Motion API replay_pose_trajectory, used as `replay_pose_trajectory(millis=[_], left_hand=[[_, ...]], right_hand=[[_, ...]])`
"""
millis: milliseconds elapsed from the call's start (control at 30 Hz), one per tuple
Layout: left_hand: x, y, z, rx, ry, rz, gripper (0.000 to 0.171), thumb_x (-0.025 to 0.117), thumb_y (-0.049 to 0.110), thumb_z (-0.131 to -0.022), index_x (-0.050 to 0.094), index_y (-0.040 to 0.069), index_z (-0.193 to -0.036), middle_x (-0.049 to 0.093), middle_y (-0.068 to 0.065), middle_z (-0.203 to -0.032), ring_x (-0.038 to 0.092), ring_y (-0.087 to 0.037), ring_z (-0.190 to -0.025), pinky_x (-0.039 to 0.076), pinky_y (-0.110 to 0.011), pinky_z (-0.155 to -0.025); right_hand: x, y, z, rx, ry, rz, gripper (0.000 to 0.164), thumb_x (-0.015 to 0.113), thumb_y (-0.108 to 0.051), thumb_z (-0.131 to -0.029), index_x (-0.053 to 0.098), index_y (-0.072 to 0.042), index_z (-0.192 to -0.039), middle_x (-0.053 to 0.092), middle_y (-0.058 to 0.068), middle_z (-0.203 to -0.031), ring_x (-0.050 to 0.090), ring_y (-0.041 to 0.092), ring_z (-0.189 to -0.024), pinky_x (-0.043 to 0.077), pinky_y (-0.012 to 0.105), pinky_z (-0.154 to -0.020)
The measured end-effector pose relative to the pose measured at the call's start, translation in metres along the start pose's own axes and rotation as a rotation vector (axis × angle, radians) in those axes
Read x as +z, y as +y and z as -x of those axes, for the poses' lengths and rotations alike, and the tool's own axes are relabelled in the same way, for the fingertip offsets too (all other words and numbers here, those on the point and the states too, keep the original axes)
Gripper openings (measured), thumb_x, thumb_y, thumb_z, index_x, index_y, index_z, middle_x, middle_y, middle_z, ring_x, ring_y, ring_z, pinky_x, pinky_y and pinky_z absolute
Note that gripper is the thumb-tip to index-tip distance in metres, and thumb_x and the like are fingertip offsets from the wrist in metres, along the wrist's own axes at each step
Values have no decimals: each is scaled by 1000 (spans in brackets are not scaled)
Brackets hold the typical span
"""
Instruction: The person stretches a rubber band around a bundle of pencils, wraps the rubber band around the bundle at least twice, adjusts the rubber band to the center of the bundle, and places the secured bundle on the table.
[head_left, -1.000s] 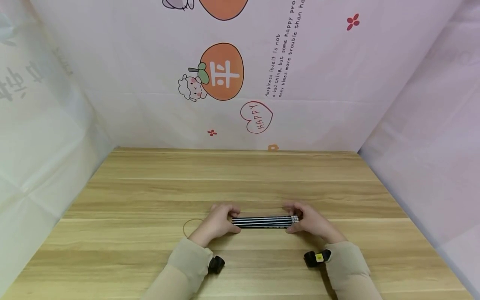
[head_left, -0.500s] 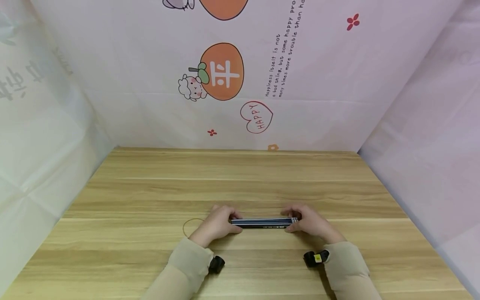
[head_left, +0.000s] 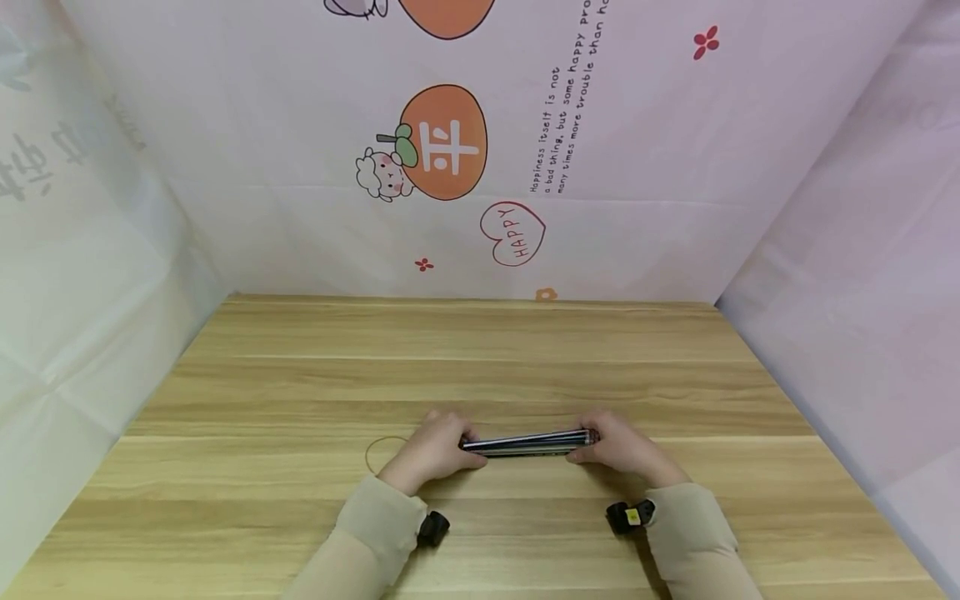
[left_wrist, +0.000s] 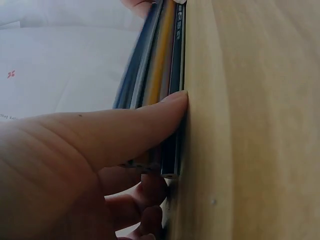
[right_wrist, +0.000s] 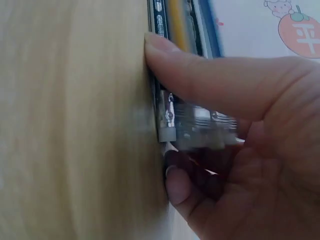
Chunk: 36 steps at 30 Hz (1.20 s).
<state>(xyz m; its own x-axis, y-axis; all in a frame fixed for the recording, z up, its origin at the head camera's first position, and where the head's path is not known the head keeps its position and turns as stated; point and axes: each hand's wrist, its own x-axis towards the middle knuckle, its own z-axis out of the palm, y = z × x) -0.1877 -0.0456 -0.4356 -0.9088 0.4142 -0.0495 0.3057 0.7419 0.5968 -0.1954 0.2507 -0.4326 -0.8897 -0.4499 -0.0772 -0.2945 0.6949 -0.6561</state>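
Observation:
A bundle of pencils [head_left: 528,444] lies crosswise low over the wooden table, between both hands. My left hand [head_left: 435,446] grips its left end, with the thumb [left_wrist: 150,117] across the near side and the fingers curled behind. At the other end my right hand [head_left: 621,450] holds the pencils near their metal ferrules and pale erasers [right_wrist: 200,127]. Most pencils look dark or blue; a yellow one [left_wrist: 161,55] shows among them in the left wrist view. The upper pencils slant slightly up toward the right. Some fingertips are hidden behind the bundle.
A thin tan loop, like a rubber band [head_left: 367,450], lies on the wooden table [head_left: 480,358] beside the left wrist, partly hidden by it. White printed sheets [head_left: 300,167] stand as walls at the back and both sides.
The pencils have shifted within the hands: earlier they lay level, now the upper ones tilt up at the right end. The right hand's fingers have closed in around the eraser ends.

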Motion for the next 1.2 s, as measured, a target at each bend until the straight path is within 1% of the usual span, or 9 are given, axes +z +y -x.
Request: replay_pose_trajectory(millis=[167,300,367,500,600,733,967,1100,1200], left_hand=[[1,1,1,-4,-11,-55,35,80,32,-82,56,13,-65,53,2,-71,43,-20,-84,36,-31,-70],[1,1,1,1,-16,-55,31,77,33,-85,59,15,-68,58,2,-77,44,-19,-87,39,-32,-73],[0,0,1,5,-28,-18,26,76,32,-86,63,15,-72,60,2,-80,45,-19,-87,39,-33,-74],[-6,-2,1,14,-72,157,17,74,24,-89,69,8,-86,58,1,-77,45,-15,-71,39,-27,-63],[-10,-4,0,11,-99,308,14,72,16,-91,69,2,-92,60,-2,-72,47,-11,-58,41,-23,-53],[-13,-7,0,-21,-108,488,13,72,8,-90,67,-3,-95,65,-8,-68,56,-10,-54,51,-25,-53],[-18,-8,-1,-128,-87,693,43,78,5,-83,63,-7,-121,67,-9,-82,64,-11,-61,58,-28,-64],[-19,-8,-1,-171,-79,794,43,78,6,-84,64,-4,-124,69,-11,-90,67,-13,-68,60,-28,-68],[-20,-7,-2,-186,-69,847,41,76,8,-87,64,-4,-124,71,-16,-96,68,-14,-72,60,-28,-69]], right_hand=[[-1,-3,1,-37,-11,43,17,78,-16,-84,64,-7,-81,54,-4,-75,41,5,-66,36,21,-59],[-2,-4,2,-32,-38,62,22,76,-18,-86,58,-8,-78,49,-4,-73,39,6,-66,35,21,-59],[-4,-4,3,-13,-57,59,19,75,-22,-88,63,-7,-85,54,-4,-78,44,6,-71,39,22,-63],[-8,-2,5,25,-90,-77,23,70,-21,-92,68,-2,-105,66,2,-90,56,11,-78,49,26,-68],[-11,-2,6,57,-93,-258,27,69,-15,-93,66,4,-112,68,8,-88,60,12,-68,53,25,-61],[-14,-4,7,94,-80,-432,36,69,-9,-92,60,13,-119,67,10,-80,59,9,-57,53,23,-53],[-14,-2,6,124,-45,-580,47,70,-7,-91,52,22,-124,68,6,-82,63,8,-63,57,23,-61],[-14,-1,6,151,-30,-667,50,71,-4,-89,51,21,-127,70,4,-87,65,8,-68,58,22,-64],[-15,-2,6,162,-28,-718,48,72,-4,-88,54,16,-128,72,3,-88,65,8,-69,58,22,-65]])
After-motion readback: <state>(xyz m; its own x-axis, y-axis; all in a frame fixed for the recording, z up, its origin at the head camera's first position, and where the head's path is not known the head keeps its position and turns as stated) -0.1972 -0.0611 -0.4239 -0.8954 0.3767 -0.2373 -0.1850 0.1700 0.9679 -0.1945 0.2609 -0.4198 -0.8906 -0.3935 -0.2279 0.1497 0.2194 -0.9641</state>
